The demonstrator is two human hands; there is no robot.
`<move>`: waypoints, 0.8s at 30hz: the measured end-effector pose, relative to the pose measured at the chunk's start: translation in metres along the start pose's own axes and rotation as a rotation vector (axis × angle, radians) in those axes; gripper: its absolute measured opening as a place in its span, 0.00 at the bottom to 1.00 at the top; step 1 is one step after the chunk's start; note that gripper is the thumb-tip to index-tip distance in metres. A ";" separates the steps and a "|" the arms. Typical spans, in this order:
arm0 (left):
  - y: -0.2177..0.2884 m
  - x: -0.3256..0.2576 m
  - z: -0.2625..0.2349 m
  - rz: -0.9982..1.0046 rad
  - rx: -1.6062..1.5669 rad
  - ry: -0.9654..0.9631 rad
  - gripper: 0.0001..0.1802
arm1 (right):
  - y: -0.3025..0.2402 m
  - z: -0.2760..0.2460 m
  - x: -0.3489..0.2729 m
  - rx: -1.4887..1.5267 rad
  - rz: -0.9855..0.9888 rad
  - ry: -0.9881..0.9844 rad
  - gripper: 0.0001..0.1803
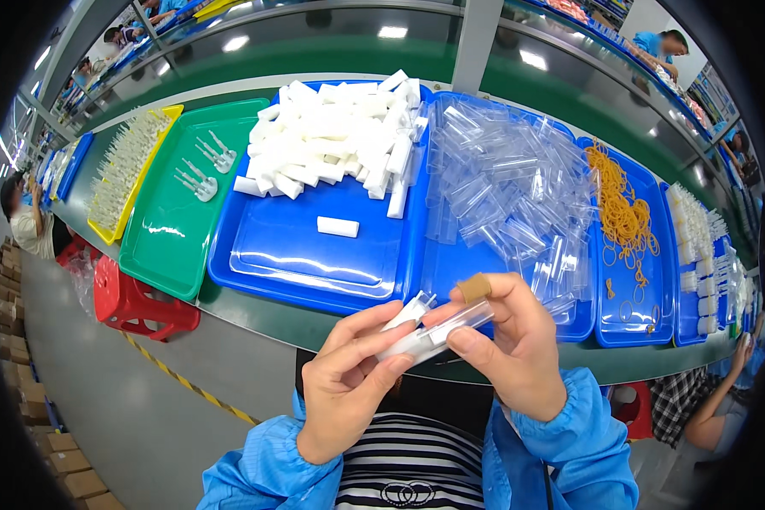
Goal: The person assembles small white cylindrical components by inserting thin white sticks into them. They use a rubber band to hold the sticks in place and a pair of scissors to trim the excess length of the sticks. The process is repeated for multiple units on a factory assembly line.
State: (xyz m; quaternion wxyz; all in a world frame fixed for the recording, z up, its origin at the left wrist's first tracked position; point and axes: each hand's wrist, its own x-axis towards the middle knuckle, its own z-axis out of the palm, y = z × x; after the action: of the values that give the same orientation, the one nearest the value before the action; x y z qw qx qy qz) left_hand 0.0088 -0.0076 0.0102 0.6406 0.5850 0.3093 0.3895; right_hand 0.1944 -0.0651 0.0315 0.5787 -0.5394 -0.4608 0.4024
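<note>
Close in front of me, over the near table edge, both hands meet at a clear plastic sleeve (478, 315). My left hand (342, 374) has its fingers closed around the sleeve's left part, where something white shows inside. A second white piece with clear tips (412, 312) rises between the left fingers; its exact kind is partly hidden. My right hand (518, 344) pinches the sleeve's right part between thumb and fingers. A brown wrap (474, 287) circles one right fingertip. Beyond the hands, a single white foam block (337, 227) lies in a blue tray (306, 272).
White foam blocks (331, 127) are heaped in that tray. Rightward are a tray of clear sleeves (510, 187), orange rubber bands (625, 204) and white parts (693, 229). Leftward, a green tray (166, 204) holds two pronged clear pieces (197, 184). A red stool (136, 297) stands below.
</note>
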 end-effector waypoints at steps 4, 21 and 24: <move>-0.002 -0.001 0.001 0.073 -0.001 0.018 0.16 | 0.003 0.002 -0.002 -0.249 -0.211 0.051 0.18; -0.002 -0.001 0.003 0.354 0.396 0.091 0.17 | -0.002 -0.004 -0.004 -0.369 -0.200 -0.012 0.13; -0.007 -0.003 0.003 0.347 0.295 0.027 0.20 | 0.007 -0.005 -0.006 -0.192 -0.142 0.016 0.14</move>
State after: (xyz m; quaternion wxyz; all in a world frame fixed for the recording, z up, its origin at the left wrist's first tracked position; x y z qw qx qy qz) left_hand 0.0105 -0.0118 0.0030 0.4673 0.7116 0.2660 0.4522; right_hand 0.1976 -0.0716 0.0244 0.5552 -0.5613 -0.5297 0.3101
